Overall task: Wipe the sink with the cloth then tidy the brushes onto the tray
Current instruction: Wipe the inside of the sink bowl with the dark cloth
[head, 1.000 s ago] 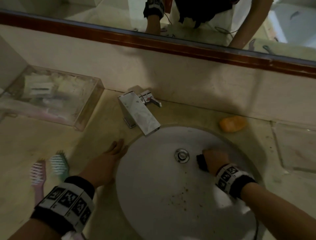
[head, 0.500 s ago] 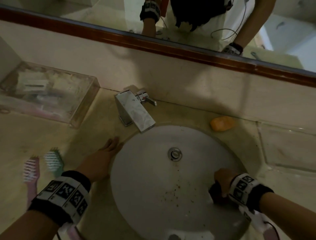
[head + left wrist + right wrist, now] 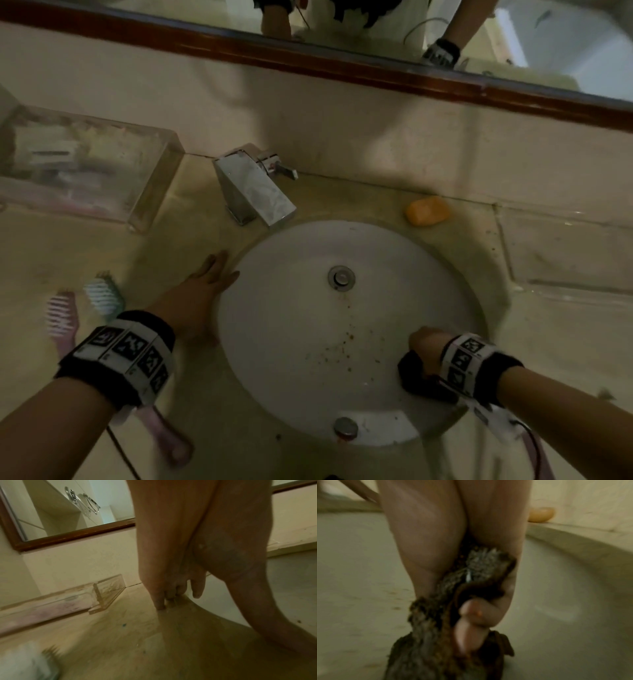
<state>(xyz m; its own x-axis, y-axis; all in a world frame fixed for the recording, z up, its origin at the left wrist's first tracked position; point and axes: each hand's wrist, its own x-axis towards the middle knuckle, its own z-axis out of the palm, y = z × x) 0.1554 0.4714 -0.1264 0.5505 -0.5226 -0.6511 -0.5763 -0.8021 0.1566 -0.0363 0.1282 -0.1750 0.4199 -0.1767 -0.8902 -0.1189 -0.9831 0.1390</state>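
**Cloth at the lower right of the basin, left hand flat on the counter**

Since a second ago my right hand has travelled from just beside the drain down to the lower right of the sink, taking the cloth with it. In the right wrist view I see the fingers curled tight round the dark, wet cloth, which is bunched in the palm and presses against the white basin wall. Brown specks lie scattered on the basin between the drain and the cloth.

My left hand has kept its place at the left rim of the sink, fingers straight and spread on the counter, gripping nothing; the left wrist view shows the fingertips touching the counter beside the basin's edge.

At the left of the head view the two brushes lie side by side on the counter, apart from the tray: the pink brush further left, its handle passing under my left wrist, and the green brush just beside it. I see the clear tray in the upper left, against the wall, with blurred items inside that I cannot make out. The chrome tap stands above the sink, and an orange soap bar rests on the counter at the upper right of the basin.
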